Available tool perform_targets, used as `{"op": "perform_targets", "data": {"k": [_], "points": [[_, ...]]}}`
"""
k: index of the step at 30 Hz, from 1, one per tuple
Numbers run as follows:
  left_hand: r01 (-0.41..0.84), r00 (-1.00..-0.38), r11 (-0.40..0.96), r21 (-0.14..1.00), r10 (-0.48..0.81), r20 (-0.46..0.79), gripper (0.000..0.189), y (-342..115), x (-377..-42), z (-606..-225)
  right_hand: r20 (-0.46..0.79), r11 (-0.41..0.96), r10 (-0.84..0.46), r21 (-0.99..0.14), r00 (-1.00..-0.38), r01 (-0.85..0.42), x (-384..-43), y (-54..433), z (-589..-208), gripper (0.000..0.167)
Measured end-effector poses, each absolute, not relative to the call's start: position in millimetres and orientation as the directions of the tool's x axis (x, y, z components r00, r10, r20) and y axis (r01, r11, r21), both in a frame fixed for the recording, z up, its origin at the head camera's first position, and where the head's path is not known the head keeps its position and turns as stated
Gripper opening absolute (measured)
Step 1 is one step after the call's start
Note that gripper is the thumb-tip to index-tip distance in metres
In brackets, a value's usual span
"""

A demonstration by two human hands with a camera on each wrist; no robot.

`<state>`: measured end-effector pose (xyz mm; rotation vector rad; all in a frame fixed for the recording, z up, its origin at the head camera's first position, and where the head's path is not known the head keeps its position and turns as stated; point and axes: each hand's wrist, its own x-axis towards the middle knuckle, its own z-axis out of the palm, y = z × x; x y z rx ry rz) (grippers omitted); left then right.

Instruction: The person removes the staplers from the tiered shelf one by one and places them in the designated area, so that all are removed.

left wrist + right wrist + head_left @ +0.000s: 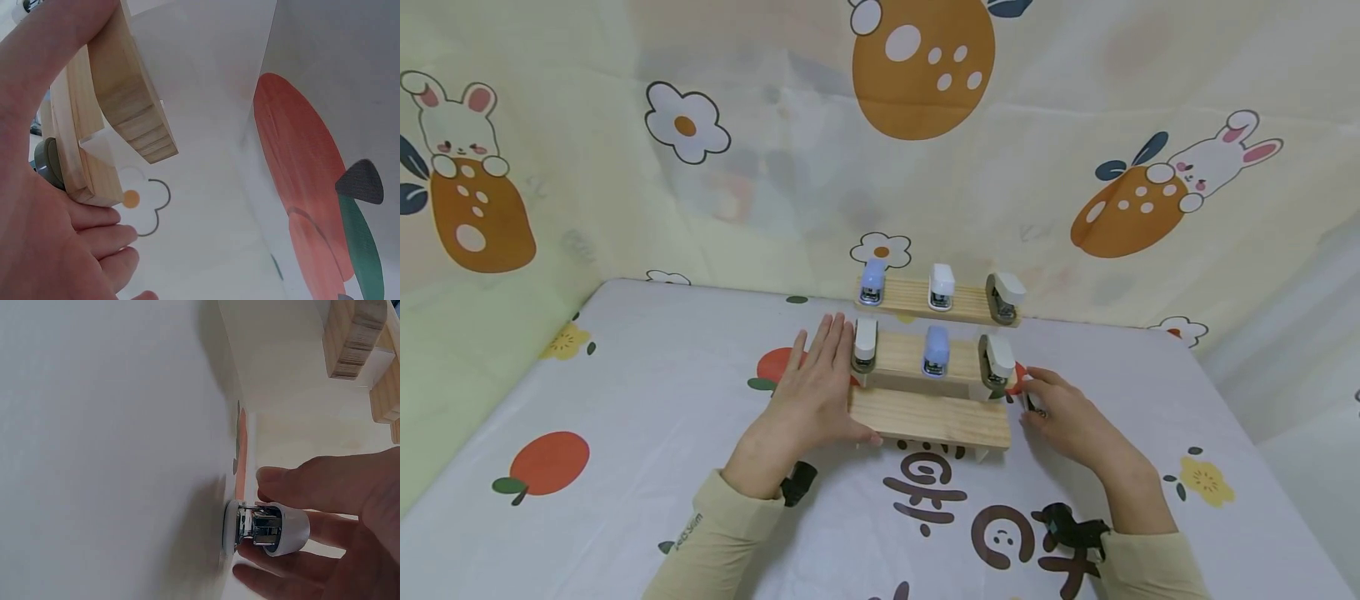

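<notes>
A three-step wooden stand (929,417) holds small staplers on its two upper boards. On the top board stand a blue stapler (872,281), a white stapler (941,286) and a grey-and-white stapler (1006,293). The middle board carries a white-topped stapler (865,340), a blue stapler (936,348) and another grey-and-white stapler (997,360). My left hand (815,393) lies along the stand's left side, fingers straight, thumb at the bottom board. Right of the stand, my right hand (1071,417) grips a white mini stapler (294,531) low over the tablecloth, thumb and fingers around its cap.
The white tablecloth (647,433) has printed fruit, flowers and brown lettering. Behind the stand hangs a cream curtain (760,208) with rabbit prints. Black straps (1071,529) sit at both wrists. The bottom board shows bare wood.
</notes>
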<state>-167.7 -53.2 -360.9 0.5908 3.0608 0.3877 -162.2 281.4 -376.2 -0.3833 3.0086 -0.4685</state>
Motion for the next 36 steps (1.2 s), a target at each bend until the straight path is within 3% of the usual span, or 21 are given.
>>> {"op": "perform_targets", "data": {"k": [14, 24, 30, 36], "points": [[0.371, -0.928, 0.898, 0.236, 0.369, 0.053, 0.148, -53.6, -166.8, -360.3, -0.032, 0.93, -0.239, -0.294, -0.97, -0.22, -162.8, 275.5, -375.2, 0.037], [0.368, -0.929, 0.9, 0.235, 0.367, 0.049, 0.149, -53.0, -167.0, -360.5, -0.061, 0.937, -0.2, -0.302, -0.978, -0.173, -156.9, 274.7, -364.3, 0.046], [0.369, -0.928, 0.899, 0.234, 0.368, 0.051, 0.148, -52.6, -166.9, -360.3, 0.117, 0.915, -0.18, -0.344, -0.977, -0.21, -148.0, 272.0, -339.5, 0.041], [0.373, -0.927, 0.897, 0.235, 0.37, 0.06, 0.148, -53.1, -166.6, -360.0, 0.369, 0.881, -0.203, -0.336, -0.907, -0.334, -137.0, 265.0, -323.9, 0.036]]}}
